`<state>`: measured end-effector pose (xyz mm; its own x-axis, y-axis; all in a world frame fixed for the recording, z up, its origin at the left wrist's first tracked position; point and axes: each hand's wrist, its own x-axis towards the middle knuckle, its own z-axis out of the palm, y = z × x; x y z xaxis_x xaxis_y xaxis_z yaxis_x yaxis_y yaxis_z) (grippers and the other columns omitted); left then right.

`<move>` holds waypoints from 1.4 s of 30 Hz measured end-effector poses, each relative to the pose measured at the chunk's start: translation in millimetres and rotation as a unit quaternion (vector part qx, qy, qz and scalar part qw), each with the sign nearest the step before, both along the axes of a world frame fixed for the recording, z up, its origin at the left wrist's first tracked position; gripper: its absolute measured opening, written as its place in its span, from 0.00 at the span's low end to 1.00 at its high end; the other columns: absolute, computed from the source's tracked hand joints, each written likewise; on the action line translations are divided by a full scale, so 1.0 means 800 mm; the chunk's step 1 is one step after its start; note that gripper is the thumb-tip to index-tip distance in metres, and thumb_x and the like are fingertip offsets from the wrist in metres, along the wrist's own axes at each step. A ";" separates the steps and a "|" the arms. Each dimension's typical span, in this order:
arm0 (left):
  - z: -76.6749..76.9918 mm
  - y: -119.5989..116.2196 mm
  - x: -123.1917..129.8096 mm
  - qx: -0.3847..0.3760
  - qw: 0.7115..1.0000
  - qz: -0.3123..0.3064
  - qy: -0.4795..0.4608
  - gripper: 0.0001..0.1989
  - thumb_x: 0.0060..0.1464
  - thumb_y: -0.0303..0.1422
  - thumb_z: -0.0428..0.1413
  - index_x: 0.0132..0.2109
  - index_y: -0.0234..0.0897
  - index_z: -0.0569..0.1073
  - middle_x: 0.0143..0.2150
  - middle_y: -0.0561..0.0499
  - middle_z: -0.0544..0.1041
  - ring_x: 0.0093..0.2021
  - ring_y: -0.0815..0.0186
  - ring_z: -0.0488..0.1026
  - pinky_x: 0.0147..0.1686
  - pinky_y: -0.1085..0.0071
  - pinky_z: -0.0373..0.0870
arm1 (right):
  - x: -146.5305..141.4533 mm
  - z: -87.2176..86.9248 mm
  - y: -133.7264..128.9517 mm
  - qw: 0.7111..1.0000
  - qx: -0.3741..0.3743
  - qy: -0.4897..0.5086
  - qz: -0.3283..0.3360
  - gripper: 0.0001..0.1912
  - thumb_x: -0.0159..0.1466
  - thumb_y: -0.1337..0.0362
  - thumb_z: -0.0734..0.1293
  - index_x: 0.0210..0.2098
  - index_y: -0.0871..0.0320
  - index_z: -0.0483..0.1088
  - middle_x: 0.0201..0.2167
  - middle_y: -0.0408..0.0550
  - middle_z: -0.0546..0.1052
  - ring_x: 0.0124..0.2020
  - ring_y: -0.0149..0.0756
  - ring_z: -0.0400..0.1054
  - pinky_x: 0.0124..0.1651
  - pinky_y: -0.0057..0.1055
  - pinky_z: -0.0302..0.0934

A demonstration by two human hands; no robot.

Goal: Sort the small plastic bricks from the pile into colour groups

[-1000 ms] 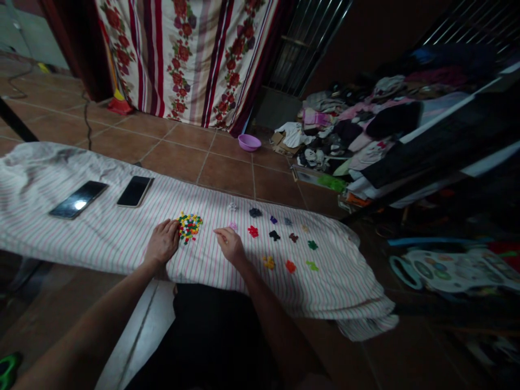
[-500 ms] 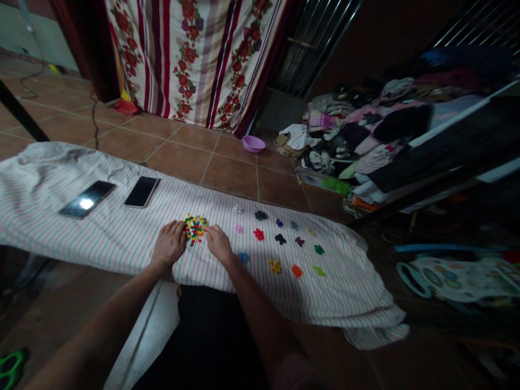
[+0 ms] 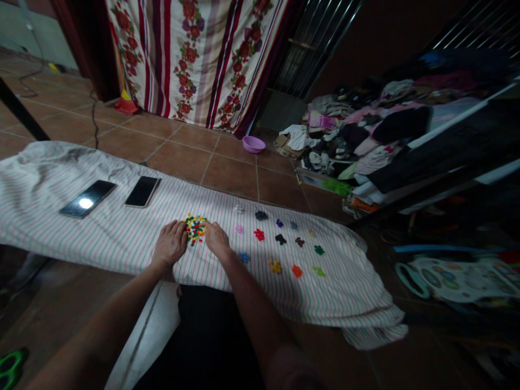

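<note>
A mixed pile of small coloured pieces lies on a striped cloth. My left hand rests flat at the pile's left edge, fingers stretched out. From the right, my right hand touches the pile with its fingertips; the fingers look pressed together, and anything between them is too small to make out. To the right lie several small one-colour heaps, among them red, black, blue, yellow, orange and dark green.
Two phones, one silver-edged and one dark, lie on the cloth at the left. Beyond it, a purple basin stands on the tiled floor. Clothes are heaped at the back right.
My right hand has shifted very slightly at the pile's right side. Some pieces there lie a little differently. My left hand has hardly moved.
</note>
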<state>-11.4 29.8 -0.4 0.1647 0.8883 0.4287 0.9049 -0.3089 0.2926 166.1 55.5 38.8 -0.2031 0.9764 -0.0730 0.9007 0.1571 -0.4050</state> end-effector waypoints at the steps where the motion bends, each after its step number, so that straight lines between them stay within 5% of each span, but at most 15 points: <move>1: 0.001 0.000 0.000 -0.003 1.000 0.000 0.001 0.22 0.62 0.38 0.39 0.55 0.32 0.69 0.55 0.39 0.73 0.59 0.53 0.64 0.58 0.53 0.60 | -0.001 0.000 0.002 1.000 -0.001 -0.003 0.000 0.22 0.68 0.69 0.54 0.56 0.49 0.67 0.43 0.50 0.73 0.43 0.36 0.70 0.45 0.29 0.61; 32: -0.001 0.000 -0.002 0.004 1.000 -0.007 0.007 0.22 0.62 0.38 0.40 0.55 0.32 0.68 0.54 0.40 0.74 0.59 0.52 0.65 0.57 0.54 0.61 | -0.006 -0.006 0.010 0.998 -0.003 0.012 -0.065 0.13 0.65 0.63 0.62 0.47 0.50 0.72 0.42 0.47 0.73 0.42 0.35 0.69 0.42 0.28 0.60; 42: -0.002 0.001 -0.002 -0.002 1.000 -0.008 0.005 0.22 0.62 0.38 0.40 0.55 0.32 0.68 0.54 0.39 0.74 0.59 0.52 0.65 0.58 0.54 0.60 | -0.004 -0.008 0.006 0.991 0.053 0.108 -0.063 0.09 0.63 0.65 0.62 0.41 0.53 0.72 0.37 0.44 0.75 0.41 0.32 0.69 0.47 0.26 0.61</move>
<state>-13.3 30.5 -2.4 0.1829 0.8872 0.4237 0.9031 -0.3219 0.2843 163.2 60.5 32.5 -0.0788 0.9948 0.0642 0.8097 0.1015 -0.5780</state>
